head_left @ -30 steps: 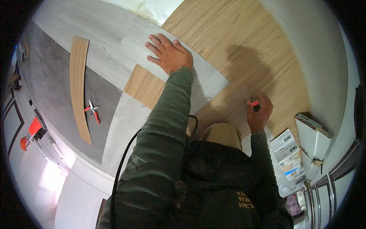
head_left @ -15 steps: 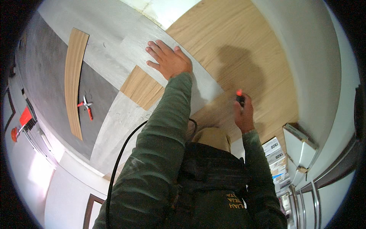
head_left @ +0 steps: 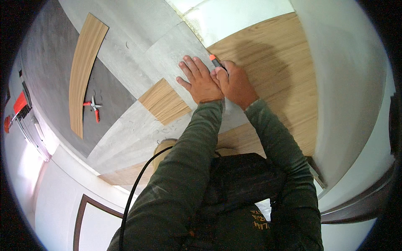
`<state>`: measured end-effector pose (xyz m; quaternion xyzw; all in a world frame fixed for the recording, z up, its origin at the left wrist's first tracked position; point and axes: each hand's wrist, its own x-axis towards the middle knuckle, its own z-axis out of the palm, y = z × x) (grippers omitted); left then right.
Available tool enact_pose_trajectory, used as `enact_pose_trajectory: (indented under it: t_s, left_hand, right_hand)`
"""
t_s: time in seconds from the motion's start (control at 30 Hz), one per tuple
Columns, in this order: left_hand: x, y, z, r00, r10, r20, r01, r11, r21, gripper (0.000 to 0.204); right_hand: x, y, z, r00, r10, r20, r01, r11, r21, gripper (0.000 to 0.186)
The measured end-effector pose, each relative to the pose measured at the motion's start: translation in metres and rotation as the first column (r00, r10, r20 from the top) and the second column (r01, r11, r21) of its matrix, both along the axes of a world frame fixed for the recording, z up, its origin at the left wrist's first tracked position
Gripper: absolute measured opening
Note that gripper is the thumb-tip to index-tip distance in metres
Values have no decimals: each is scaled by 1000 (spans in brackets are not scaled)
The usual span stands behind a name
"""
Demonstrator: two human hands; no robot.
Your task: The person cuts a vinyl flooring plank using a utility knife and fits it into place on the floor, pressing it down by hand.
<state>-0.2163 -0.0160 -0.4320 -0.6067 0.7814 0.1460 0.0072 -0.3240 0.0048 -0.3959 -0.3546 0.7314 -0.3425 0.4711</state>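
My left hand [head_left: 202, 83] lies flat with its fingers spread on a light grey floor plank [head_left: 169, 45], near the plank's right edge. In my right hand [head_left: 238, 85] is a utility knife [head_left: 215, 61] with an orange end and a dark ribbed grip. The knife's front end is at the seam where the grey plank borders wood-look flooring [head_left: 284, 94]. My right fingers rest close beside my left hand; the blade itself is too small to make out. Left of my left forearm, a short wood-look plank piece [head_left: 164, 101] sits on the grey planks.
A long wood-look strip [head_left: 83, 69] lies on dark grey flooring [head_left: 111, 90] at the left. Beside it rest red-handled snips [head_left: 95, 108]. Thin dark shavings are scattered about. White tile [head_left: 238, 19] shows at the far side, a pale wall [head_left: 347, 83] at the right. A black cable [head_left: 138, 180] hangs by my left arm.
My right hand has moved left and away from me with the utility knife, from over the wood-look floor to beside my left hand. The whole view has shifted too.
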Motion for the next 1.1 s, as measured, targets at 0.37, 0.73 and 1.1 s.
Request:
enact_pose_trajectory:
  t_s: [0.37, 0.73, 1.1]
  left_hand:
    - [6, 4, -14, 1000, -3, 10, 3, 999, -44, 69]
    - [7, 4, -16, 997, -27, 65, 32, 996, -78, 65]
    - [8, 5, -15, 989, -46, 143, 43, 999, 27, 67]
  right_hand:
    - [5, -6, 6, 1000, -6, -22, 8, 993, 117, 34]
    - [4, -15, 6, 969, 160, -190, -142, 984, 103, 28]
    - [8, -26, 10, 940, 266, -215, -240, 961, 139, 38]
